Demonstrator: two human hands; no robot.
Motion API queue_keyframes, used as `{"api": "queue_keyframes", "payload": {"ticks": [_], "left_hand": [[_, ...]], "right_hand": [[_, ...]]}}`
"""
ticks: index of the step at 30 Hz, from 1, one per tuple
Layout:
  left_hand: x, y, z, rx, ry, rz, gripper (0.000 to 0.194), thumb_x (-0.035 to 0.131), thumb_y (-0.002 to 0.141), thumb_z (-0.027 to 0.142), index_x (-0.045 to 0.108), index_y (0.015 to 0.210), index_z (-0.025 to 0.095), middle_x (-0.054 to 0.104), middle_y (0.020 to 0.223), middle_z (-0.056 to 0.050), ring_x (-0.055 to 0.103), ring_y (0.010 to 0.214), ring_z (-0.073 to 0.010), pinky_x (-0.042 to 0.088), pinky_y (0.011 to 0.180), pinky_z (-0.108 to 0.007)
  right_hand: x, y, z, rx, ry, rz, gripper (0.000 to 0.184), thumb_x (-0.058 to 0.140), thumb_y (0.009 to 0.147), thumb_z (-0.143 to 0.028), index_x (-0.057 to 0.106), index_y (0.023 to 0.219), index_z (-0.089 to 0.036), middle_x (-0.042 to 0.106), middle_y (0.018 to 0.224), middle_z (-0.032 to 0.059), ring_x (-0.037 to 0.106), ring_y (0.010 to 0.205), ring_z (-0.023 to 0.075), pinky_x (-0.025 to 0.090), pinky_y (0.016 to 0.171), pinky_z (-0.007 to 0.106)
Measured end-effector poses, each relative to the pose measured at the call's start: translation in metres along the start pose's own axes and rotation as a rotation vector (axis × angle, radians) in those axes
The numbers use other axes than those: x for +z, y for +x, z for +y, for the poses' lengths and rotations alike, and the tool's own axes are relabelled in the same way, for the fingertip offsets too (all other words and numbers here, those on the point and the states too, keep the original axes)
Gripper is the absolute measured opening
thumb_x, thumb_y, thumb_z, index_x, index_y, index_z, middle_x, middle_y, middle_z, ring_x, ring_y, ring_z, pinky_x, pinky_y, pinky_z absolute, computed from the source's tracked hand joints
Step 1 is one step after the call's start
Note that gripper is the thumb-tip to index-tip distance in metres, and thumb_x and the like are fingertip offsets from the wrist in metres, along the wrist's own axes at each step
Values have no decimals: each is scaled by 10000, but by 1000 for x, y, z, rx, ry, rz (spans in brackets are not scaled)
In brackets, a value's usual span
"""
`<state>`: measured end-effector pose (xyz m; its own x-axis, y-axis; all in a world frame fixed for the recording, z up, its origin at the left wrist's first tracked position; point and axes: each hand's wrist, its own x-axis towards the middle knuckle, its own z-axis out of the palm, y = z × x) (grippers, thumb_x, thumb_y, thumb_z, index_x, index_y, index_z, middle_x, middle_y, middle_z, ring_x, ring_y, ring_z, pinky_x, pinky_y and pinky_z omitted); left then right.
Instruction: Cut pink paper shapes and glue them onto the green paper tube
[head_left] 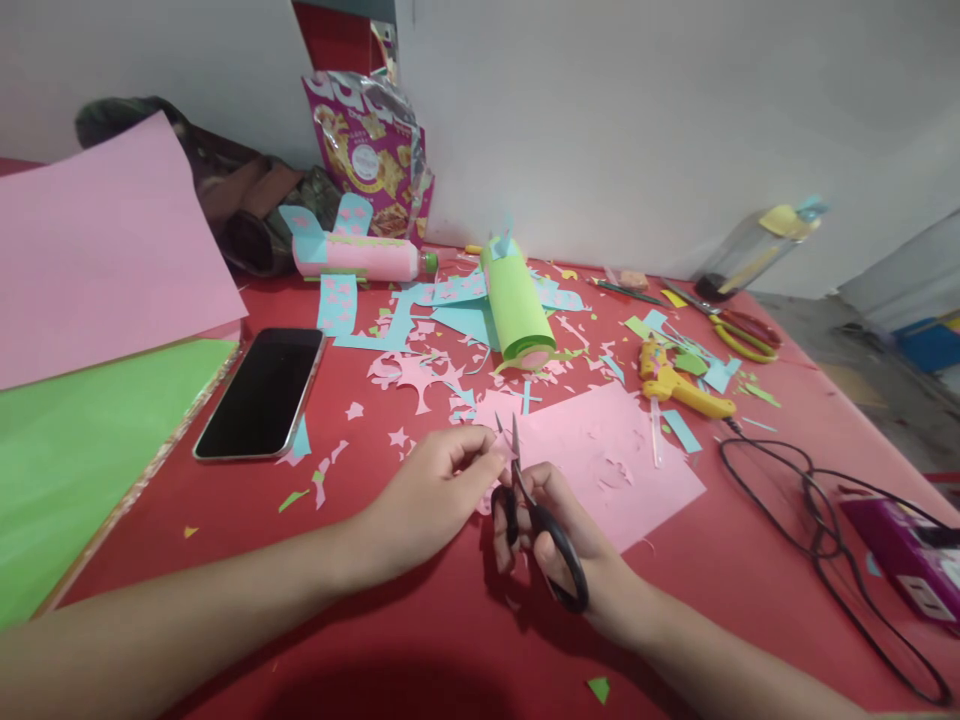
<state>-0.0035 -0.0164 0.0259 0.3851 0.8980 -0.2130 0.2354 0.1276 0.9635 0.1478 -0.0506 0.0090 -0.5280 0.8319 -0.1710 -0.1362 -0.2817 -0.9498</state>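
My left hand (439, 490) pinches a small piece of pink paper (504, 446) between thumb and fingers. In my right hand (577, 520) is a pair of black-handled scissors (559, 550), fingers through the loops and blades slightly apart at the pink piece. Beneath and to the right of my hands lies a pink sheet (592, 450) with cut marks. A pink paper star (398, 437) and pink offcuts (420, 375) are scattered beyond my left hand. Farther back stand a green paper-wrapped tube (517, 305) with blue wings and a pink-wrapped bottle (367, 258) with blue fins.
A phone (262, 393) lies at left beside large pink (112, 240) and green sheets (112, 440). To the right are a yellow glue gun (682, 388), its black cord (814, 520), a purple power strip (904, 560) and more scissors (742, 335). A snack bag (371, 160) leans on the wall.
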Motion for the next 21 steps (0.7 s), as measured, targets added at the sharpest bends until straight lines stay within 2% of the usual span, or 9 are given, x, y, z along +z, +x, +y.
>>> {"api": "queue_keyframes", "payload": {"ticks": [6,10,21], "left_hand": [[4,-1,-1,-5,-129,-17,286,364,837,297,420,584,175,489,493,48,448,439,-74,340,431,-177],[6,-2,0,6,-105,33,285,380,831,258,417,562,170,488,489,46,470,472,-73,373,494,-178],[6,-2,-2,-23,-96,33,293,367,841,308,397,581,177,465,486,46,463,488,-84,363,522,-198]], "right_hand": [[3,0,3,4,-20,20,404,501,717,-585,305,799,-242,410,669,-30,376,566,110,337,508,249],[5,0,7,11,-2,40,397,493,731,-574,290,809,-242,406,684,-40,370,542,92,327,514,244],[7,-3,10,27,-25,76,406,481,724,-589,290,815,-242,386,626,-64,358,507,86,324,456,219]]}}
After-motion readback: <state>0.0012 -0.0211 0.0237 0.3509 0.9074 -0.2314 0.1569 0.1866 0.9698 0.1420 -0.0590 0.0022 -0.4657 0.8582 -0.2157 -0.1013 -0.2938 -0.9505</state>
